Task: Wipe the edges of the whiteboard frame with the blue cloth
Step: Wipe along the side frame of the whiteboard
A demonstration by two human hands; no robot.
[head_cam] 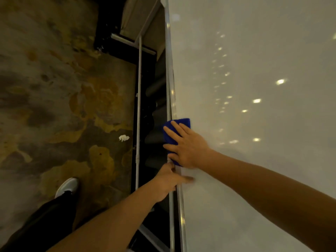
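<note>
The whiteboard (254, 106) fills the right side of the head view, its silver frame edge (170, 84) running from top to bottom. A blue cloth (180, 123) lies folded over that edge. My right hand (187, 148) presses flat on the cloth, fingers spread toward the frame. Just below, my left hand (168, 180) grips the frame edge, thumb on the board face and fingers wrapped behind it.
A patterned brown and yellow carpet (54, 88) lies far below on the left, with a white scrap (124, 137) on it. My shoe (67, 186) and dark trouser leg stand near the board's stand tube (139, 106) and black base.
</note>
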